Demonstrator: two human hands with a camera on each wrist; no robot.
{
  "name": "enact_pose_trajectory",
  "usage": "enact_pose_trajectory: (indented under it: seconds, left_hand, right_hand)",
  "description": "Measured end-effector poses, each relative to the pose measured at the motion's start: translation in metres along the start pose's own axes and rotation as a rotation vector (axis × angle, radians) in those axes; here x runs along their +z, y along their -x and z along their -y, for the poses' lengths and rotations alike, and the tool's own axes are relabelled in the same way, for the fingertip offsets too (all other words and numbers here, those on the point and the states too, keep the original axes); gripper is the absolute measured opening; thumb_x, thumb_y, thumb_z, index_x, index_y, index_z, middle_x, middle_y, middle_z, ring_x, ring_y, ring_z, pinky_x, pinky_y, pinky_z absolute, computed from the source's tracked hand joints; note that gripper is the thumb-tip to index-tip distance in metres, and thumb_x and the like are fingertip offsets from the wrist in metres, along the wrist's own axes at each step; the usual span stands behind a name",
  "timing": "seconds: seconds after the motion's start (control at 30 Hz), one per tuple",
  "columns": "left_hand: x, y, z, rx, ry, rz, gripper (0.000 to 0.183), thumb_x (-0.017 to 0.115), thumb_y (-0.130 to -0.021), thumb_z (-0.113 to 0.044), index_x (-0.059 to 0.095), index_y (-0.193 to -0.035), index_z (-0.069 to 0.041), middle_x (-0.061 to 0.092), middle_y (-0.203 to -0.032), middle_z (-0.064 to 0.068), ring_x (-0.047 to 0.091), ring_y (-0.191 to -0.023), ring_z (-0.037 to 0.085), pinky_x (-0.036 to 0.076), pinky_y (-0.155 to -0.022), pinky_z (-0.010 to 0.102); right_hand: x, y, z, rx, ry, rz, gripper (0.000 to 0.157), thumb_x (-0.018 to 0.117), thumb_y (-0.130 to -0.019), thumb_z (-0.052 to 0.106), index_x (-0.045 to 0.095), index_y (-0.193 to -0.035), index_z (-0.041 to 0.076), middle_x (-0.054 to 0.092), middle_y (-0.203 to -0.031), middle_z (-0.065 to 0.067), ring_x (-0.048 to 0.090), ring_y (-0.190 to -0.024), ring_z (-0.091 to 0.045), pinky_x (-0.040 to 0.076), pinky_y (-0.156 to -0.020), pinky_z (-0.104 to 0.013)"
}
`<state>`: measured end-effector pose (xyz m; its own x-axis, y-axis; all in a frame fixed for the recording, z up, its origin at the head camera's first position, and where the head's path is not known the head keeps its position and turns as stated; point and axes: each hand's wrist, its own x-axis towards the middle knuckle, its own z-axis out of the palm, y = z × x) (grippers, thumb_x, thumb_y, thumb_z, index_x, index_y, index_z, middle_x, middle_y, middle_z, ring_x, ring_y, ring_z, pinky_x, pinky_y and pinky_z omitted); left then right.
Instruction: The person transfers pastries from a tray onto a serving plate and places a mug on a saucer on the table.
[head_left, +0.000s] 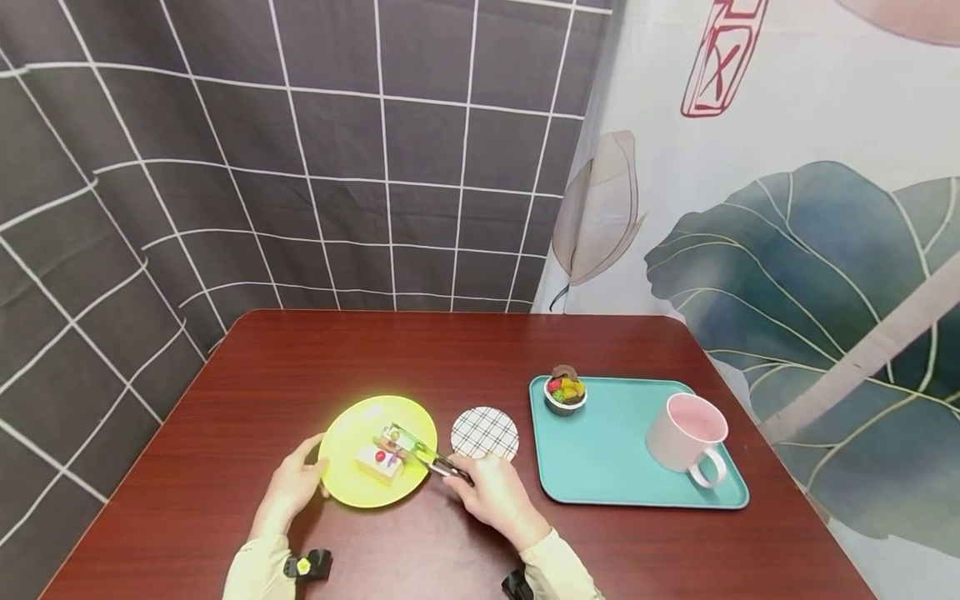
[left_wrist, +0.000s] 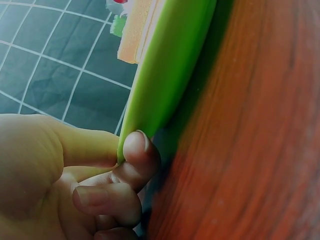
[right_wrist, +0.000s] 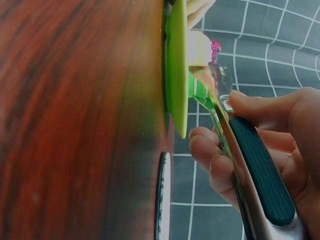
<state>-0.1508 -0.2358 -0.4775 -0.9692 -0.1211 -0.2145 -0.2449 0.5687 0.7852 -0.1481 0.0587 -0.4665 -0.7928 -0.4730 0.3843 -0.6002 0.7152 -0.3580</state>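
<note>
My left hand (head_left: 291, 485) pinches the near left rim of a yellow plate (head_left: 347, 442), thumb on top and a curled finger under the edge in the left wrist view. On the plate sit two toy cake slices: one cake slice (head_left: 378, 464) has a red cherry on white topping, and behind it is a cake slice (head_left: 394, 434) with green on it. Metal tongs (head_left: 441, 465) with a dark ribbed grip (right_wrist: 262, 172) are held in my right hand (head_left: 495, 493), thumb against one arm. The tongs' tips reach over the plate, around the back slice.
A round checked coaster (head_left: 484, 432) lies right of the plate. Beyond it, a teal tray (head_left: 600, 467) carries a pink mug (head_left: 671, 442) and a small fruit-topped dessert cup (head_left: 564, 393). The reddish-brown table (head_left: 405, 350) ends at curtains behind.
</note>
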Motion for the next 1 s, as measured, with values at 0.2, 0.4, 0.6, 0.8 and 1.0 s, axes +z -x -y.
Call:
enact_pose_trajectory:
  seconds: [0.2, 0.4, 0.6, 0.8, 1.0]
  left_hand:
    - [0.0, -0.001, 0.001, -0.011, -0.001, 0.005, 0.049, 0.048, -0.097, -0.012, 0.037, -0.144, -0.001, 0.06, -0.057, 0.001, 0.055, -0.055, 0.013, 0.037, -0.066, 0.028]
    - [-0.001, -0.001, 0.001, -0.018, -0.009, 0.006, 0.049, 0.048, -0.097, -0.013, 0.037, -0.144, -0.002, 0.06, -0.058, 0.001, 0.056, -0.055, 0.013, 0.038, -0.068, 0.028]
    - [-0.001, -0.001, 0.0, -0.015, -0.002, 0.004, 0.049, 0.049, -0.097, -0.012, 0.037, -0.144, -0.002, 0.06, -0.058, 0.001, 0.056, -0.056, 0.013, 0.038, -0.069, 0.028]
    - [-0.001, -0.001, 0.001, -0.021, 0.0, 0.01, 0.05, 0.048, -0.097, -0.013, 0.037, -0.144, -0.003, 0.061, -0.058, 0.001, 0.056, -0.055, 0.013, 0.038, -0.069, 0.028]
    - [-0.001, -0.001, 0.0, -0.013, 0.002, 0.008, 0.05, 0.049, -0.097, -0.012, 0.037, -0.144, -0.002, 0.061, -0.059, 0.001, 0.057, -0.055, 0.013, 0.038, -0.07, 0.028]
  right_hand:
    - [-0.001, 0.003, -0.001, 0.019, 0.029, -0.002, 0.007, 0.072, -0.084, 0.022, 0.07, -0.087, 0.016, 0.063, -0.065, 0.006, 0.048, -0.055, -0.002, 0.037, -0.051, -0.02]
    - [-0.004, 0.005, -0.001, 0.026, 0.078, -0.018, 0.012, 0.074, -0.082, 0.024, 0.069, -0.088, 0.014, 0.06, -0.06, 0.005, 0.047, -0.051, -0.005, 0.036, -0.048, -0.025]
    - [-0.006, 0.005, -0.002, 0.056, 0.088, -0.015, 0.014, 0.073, -0.082, 0.026, 0.067, -0.088, 0.014, 0.055, -0.057, 0.006, 0.047, -0.05, -0.008, 0.035, -0.047, -0.026]
    - [-0.011, 0.01, 0.0, 0.069, 0.08, -0.034, 0.02, 0.073, -0.083, 0.026, 0.07, -0.098, 0.013, 0.066, -0.066, 0.001, 0.055, -0.053, -0.011, 0.041, -0.049, -0.028]
    - [-0.02, 0.013, 0.0, 0.117, 0.024, -0.032, 0.026, 0.074, -0.083, 0.026, 0.07, -0.104, 0.011, 0.058, -0.06, 0.007, 0.046, -0.05, -0.004, 0.037, -0.049, -0.022]
